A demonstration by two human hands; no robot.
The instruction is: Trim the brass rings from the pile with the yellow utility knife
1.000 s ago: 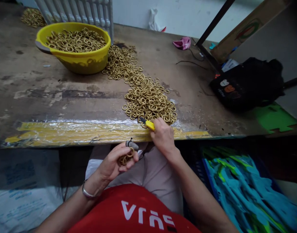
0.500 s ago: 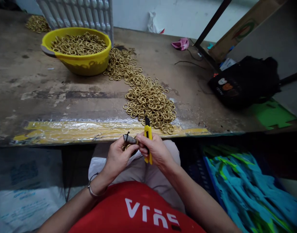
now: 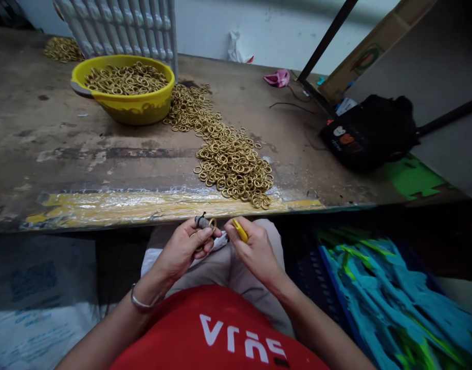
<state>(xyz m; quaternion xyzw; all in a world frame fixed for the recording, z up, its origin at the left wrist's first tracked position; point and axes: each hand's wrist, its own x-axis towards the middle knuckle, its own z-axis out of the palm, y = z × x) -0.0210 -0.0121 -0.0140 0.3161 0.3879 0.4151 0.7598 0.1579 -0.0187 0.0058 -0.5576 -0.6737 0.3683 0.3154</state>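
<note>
Just below the table's front edge, my left hand (image 3: pixel 185 246) is closed on a small bunch of brass rings (image 3: pixel 207 225), and its thumb wears a grey wrapped cover. Right beside it, my right hand (image 3: pixel 255 249) grips a yellow utility knife (image 3: pixel 240 230) whose tip points toward the rings. Both hands hover over my lap. A long heap of loose brass rings (image 3: pixel 232 162) lies on the worn table (image 3: pixel 105 154) directly ahead of my hands.
A yellow basin (image 3: pixel 124 95) full of rings stands at the back left, in front of a white crate (image 3: pixel 120 23). A black bag (image 3: pixel 369 131) rests at the right edge. Blue and green sheets (image 3: pixel 382 298) lie on the floor to my right.
My right hand left the ring heap on the table and came down to my left hand with the knife. The knife has turned so less of it shows.
</note>
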